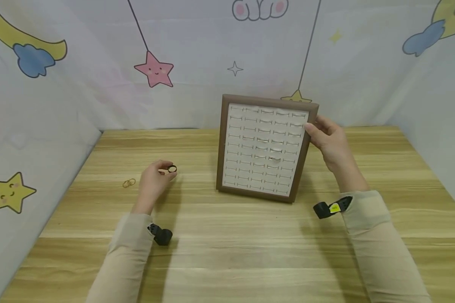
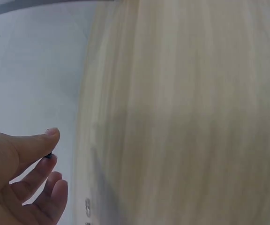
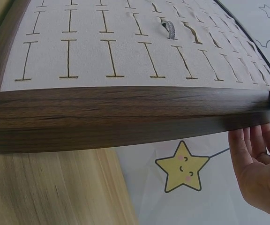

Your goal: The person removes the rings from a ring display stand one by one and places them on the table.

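Observation:
My left hand [image 1: 153, 182] pinches a dark ring [image 1: 172, 168] between thumb and fingertips, above the table. In the left wrist view only a dark speck of the ring [image 2: 48, 155] shows between thumb and finger. With my right hand [image 1: 331, 143] I grip the right edge of a brown-framed ring display board [image 1: 222, 143], which stands tilted up on the table. Rows of slits cover its pale pad. One silvery ring [image 3: 171, 30] sits in a slit, seen in the right wrist view. Left of my left hand lie gold rings [image 1: 129, 183].
A wood-grain table [image 1: 227, 252] spans the space, with a printed cloth [image 1: 197, 54] hanging behind it and at both sides. Each wrist carries a small black camera, such as the one on the right [image 1: 322, 210].

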{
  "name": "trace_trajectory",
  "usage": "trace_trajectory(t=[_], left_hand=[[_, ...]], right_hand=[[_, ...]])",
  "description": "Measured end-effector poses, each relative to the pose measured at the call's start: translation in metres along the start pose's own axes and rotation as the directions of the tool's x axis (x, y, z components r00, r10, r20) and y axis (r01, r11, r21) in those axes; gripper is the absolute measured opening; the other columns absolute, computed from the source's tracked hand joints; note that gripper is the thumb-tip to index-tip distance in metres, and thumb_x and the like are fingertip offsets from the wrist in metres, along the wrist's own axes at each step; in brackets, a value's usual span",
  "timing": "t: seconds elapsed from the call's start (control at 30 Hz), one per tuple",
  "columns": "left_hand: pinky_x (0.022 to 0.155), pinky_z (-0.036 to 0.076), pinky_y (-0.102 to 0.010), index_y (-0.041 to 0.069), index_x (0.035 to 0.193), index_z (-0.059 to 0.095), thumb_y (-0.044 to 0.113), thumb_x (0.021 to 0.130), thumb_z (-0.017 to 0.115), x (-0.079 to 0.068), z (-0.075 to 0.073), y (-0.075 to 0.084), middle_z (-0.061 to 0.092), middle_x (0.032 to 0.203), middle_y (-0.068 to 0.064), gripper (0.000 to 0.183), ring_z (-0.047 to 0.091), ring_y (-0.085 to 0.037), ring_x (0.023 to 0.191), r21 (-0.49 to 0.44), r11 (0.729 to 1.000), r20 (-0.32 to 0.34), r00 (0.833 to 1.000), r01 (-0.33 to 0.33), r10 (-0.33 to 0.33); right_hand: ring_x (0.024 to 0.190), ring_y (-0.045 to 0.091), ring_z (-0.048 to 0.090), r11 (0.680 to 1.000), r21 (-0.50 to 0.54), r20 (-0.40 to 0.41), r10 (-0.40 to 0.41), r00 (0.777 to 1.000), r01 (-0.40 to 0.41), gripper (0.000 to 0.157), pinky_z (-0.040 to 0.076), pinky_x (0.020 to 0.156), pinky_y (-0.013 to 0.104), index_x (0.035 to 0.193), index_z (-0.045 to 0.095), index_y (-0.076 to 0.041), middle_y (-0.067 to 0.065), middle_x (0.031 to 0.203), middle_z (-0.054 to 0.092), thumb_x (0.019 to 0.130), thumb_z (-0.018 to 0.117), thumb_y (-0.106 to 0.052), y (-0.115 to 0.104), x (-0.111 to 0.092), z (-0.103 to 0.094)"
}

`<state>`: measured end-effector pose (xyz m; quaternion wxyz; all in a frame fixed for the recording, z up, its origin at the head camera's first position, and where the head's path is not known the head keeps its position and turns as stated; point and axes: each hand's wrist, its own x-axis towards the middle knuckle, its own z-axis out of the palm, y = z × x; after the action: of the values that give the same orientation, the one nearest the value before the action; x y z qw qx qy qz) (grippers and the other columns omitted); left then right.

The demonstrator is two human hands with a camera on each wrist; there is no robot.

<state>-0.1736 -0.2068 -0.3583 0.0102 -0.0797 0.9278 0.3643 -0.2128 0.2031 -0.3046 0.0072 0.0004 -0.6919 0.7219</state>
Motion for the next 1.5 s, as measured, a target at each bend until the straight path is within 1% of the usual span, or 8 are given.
trace_trajectory(t=[0.2, 0.43, 0.77, 0.93, 1.17, 1.3, 1.43, 1.5], left_hand=[[0.092, 0.049, -0.047, -0.004, 0.126, 0.057, 0.012, 0.092, 0.061, 0.002, -0.001, -0.011, 0.059, 0.125, -0.026, 0.037, 0.059, -0.040, 0.111, 0.033, 0.999, 0.028, 0.999, 0.022, -0.023], [0.092, 0.047, -0.047, -0.003, 0.128, 0.055, 0.014, 0.093, 0.061, 0.003, 0.001, -0.017, 0.058, 0.125, -0.026, 0.040, 0.058, -0.038, 0.110, 0.082, 0.995, 0.073, 0.996, 0.053, -0.059], [0.097, 0.045, -0.049, -0.003, 0.130, 0.054, 0.013, 0.094, 0.059, 0.005, 0.002, -0.022, 0.056, 0.128, -0.026, 0.039, 0.055, -0.038, 0.115, 0.083, 0.994, 0.064, 0.995, 0.067, -0.073], [0.099, 0.043, -0.050, -0.001, 0.131, 0.054, 0.013, 0.094, 0.057, 0.007, 0.001, -0.023, 0.054, 0.132, -0.025, 0.040, 0.052, -0.039, 0.119, 0.094, 0.993, 0.077, 0.994, 0.064, -0.071], [0.104, 0.040, -0.053, 0.000, 0.133, 0.052, 0.015, 0.095, 0.056, 0.006, 0.000, -0.021, 0.051, 0.136, -0.025, 0.041, 0.048, -0.041, 0.126, 0.104, 0.992, 0.087, 0.993, 0.068, -0.077], [0.102, 0.042, -0.053, 0.001, 0.135, 0.051, 0.019, 0.097, 0.055, 0.005, -0.001, -0.019, 0.050, 0.138, -0.024, 0.042, 0.048, -0.041, 0.125, 0.064, 0.994, 0.069, 0.994, 0.084, -0.088], [0.096, 0.045, -0.051, 0.003, 0.136, 0.051, 0.022, 0.097, 0.054, 0.004, -0.001, -0.008, 0.050, 0.139, -0.021, 0.043, 0.051, -0.039, 0.121, 0.031, 0.996, 0.030, 0.996, 0.081, -0.082], [0.094, 0.046, -0.050, 0.003, 0.136, 0.051, 0.022, 0.097, 0.055, 0.003, 0.000, 0.000, 0.051, 0.138, -0.020, 0.043, 0.052, -0.038, 0.118, 0.019, 0.998, 0.003, 0.998, 0.062, -0.062]], right_hand=[[0.100, 0.004, 0.052, 1.000, 0.008, 0.000, -0.008, 1.000, 0.008, 0.070, 0.048, 0.081, 0.008, 0.147, 0.032, 0.000, -0.007, 0.107, 0.053, 0.090, 0.065, -0.026, 0.000, 0.000, 0.000], [0.098, 0.003, 0.054, 0.999, 0.040, 0.006, -0.020, 1.000, 0.019, 0.070, 0.048, 0.081, 0.008, 0.146, 0.033, 0.002, -0.007, 0.107, 0.054, 0.090, 0.066, -0.025, 0.000, 0.000, 0.001], [0.099, 0.004, 0.054, 1.000, 0.026, 0.005, -0.008, 1.000, 0.008, 0.073, 0.048, 0.082, 0.009, 0.147, 0.031, 0.001, -0.006, 0.108, 0.054, 0.090, 0.066, -0.026, 0.000, -0.001, 0.001], [0.099, 0.003, 0.054, 1.000, 0.023, 0.001, -0.005, 1.000, 0.005, 0.072, 0.048, 0.082, 0.009, 0.147, 0.032, 0.000, -0.007, 0.109, 0.054, 0.089, 0.066, -0.027, 0.000, -0.001, 0.001], [0.100, 0.003, 0.055, 1.000, 0.025, 0.003, -0.007, 1.000, 0.007, 0.072, 0.048, 0.082, 0.009, 0.147, 0.032, 0.000, -0.007, 0.110, 0.053, 0.089, 0.066, -0.026, 0.000, -0.001, 0.001], [0.099, 0.003, 0.055, 1.000, 0.024, 0.003, -0.009, 1.000, 0.009, 0.073, 0.048, 0.081, 0.009, 0.147, 0.031, 0.000, -0.007, 0.110, 0.053, 0.089, 0.066, -0.026, 0.000, -0.001, 0.001], [0.098, 0.003, 0.055, 1.000, 0.026, 0.004, -0.015, 1.000, 0.015, 0.072, 0.048, 0.081, 0.008, 0.147, 0.032, 0.001, -0.007, 0.109, 0.054, 0.090, 0.066, -0.026, 0.000, -0.001, 0.001], [0.098, 0.003, 0.055, 0.999, 0.028, 0.006, -0.017, 1.000, 0.017, 0.071, 0.048, 0.081, 0.008, 0.147, 0.032, 0.001, -0.007, 0.108, 0.054, 0.090, 0.066, -0.026, 0.000, -0.001, 0.001]])
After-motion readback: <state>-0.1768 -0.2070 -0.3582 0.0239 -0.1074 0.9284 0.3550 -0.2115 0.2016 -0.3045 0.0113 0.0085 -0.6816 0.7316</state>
